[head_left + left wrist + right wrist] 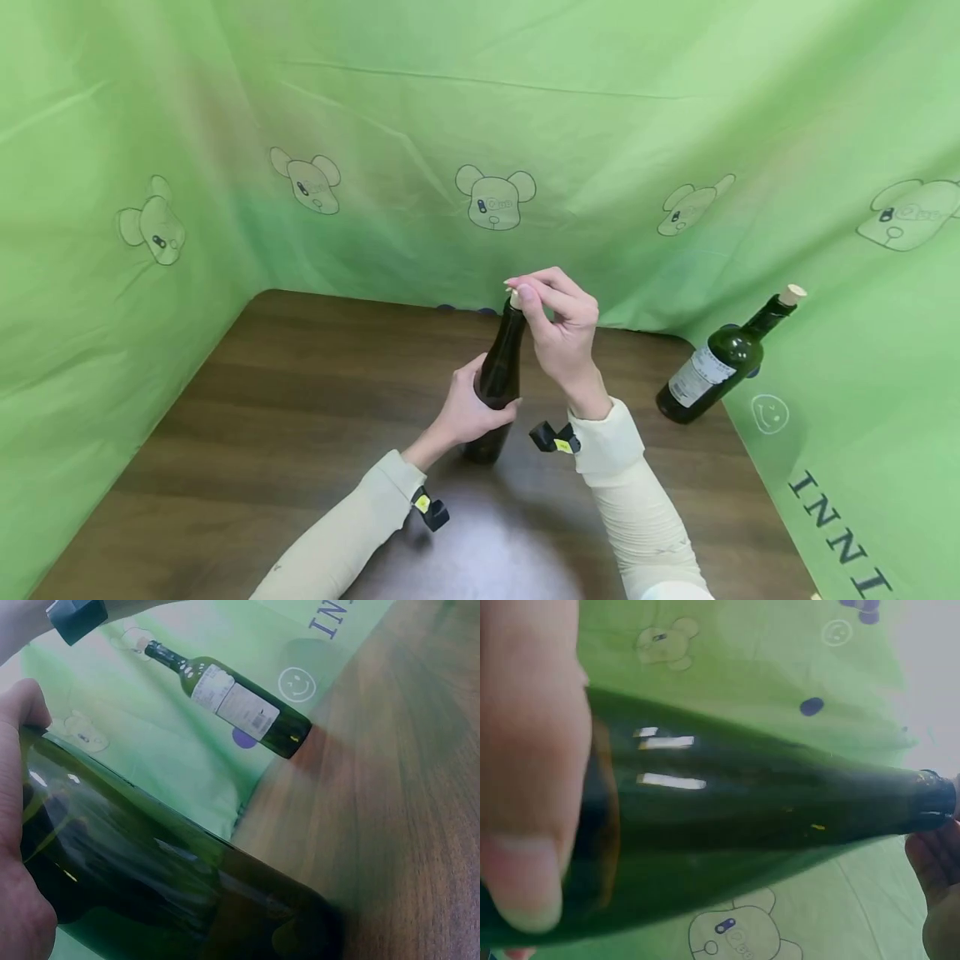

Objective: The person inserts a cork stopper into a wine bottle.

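A dark green glass bottle stands slightly tilted in the middle of the wooden table. My left hand grips its body, thumb on the near right side. At the mouth, my right hand pinches a pale cork between thumb and fingers. In the left wrist view, the bottle's lower body fills the bottom left, beside the left hand. The right wrist view has the bottle neck pointing right toward the right hand; the cork is hardly visible there.
A second green wine bottle with a white label and a cork in its neck stands at the table's right edge. A green cloth with bear-head drawings hangs around the back and sides of the table.
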A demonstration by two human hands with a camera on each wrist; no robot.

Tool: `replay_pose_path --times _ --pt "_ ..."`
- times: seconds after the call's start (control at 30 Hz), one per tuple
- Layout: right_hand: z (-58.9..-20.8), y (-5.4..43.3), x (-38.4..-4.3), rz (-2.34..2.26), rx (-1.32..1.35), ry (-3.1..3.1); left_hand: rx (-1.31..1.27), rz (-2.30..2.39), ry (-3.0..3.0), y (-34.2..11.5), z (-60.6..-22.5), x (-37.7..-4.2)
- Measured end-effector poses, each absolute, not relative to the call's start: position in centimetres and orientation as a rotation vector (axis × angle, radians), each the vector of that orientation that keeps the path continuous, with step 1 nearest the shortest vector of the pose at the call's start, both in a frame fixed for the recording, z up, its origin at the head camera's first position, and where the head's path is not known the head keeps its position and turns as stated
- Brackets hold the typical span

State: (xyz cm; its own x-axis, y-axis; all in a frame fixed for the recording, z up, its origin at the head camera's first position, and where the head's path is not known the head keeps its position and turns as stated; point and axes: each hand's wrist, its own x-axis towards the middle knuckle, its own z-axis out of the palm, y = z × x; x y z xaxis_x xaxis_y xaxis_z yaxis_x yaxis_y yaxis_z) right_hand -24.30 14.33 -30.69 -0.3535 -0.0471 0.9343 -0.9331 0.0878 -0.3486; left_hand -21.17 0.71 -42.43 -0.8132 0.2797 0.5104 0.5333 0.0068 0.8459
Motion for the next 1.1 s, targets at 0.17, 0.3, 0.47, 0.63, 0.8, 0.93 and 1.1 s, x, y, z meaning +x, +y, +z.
replay_pose_path --times 0.17,0.3,0.47,0.63,0.8,0.93,1.1 --pt "-31.2 14.0 -24.3 1.405 0.972 -1.534 -0.844 -1.895 -2.080 0.5 -42.4 -21.0" --pt "-31.3 14.2 -24.1 1.443 0.982 -1.600 -0.831 -1.882 -2.061 0.7 -43.2 -21.0" --pt "-30.5 14.5 -23.7 1.738 0.975 -1.824 -0.808 -1.836 -2.048 1.4 -45.6 -22.5" --pt "-29.6 13.7 -23.5 2.153 0.959 -2.085 -0.811 -1.805 -2.038 1.6 -46.5 -23.5" --pt "-29.7 12.5 -23.7 2.419 0.864 -2.025 -0.826 -1.754 -2.034 1.6 -46.3 -23.9" --pt "-29.8 12.0 -23.9 2.459 0.927 -1.934 -0.816 -1.749 -2.040 1.7 -46.2 -23.8" --pt "-30.1 11.8 -24.1 2.480 0.985 -1.872 -0.787 -1.775 -2.048 1.7 -46.2 -23.4"
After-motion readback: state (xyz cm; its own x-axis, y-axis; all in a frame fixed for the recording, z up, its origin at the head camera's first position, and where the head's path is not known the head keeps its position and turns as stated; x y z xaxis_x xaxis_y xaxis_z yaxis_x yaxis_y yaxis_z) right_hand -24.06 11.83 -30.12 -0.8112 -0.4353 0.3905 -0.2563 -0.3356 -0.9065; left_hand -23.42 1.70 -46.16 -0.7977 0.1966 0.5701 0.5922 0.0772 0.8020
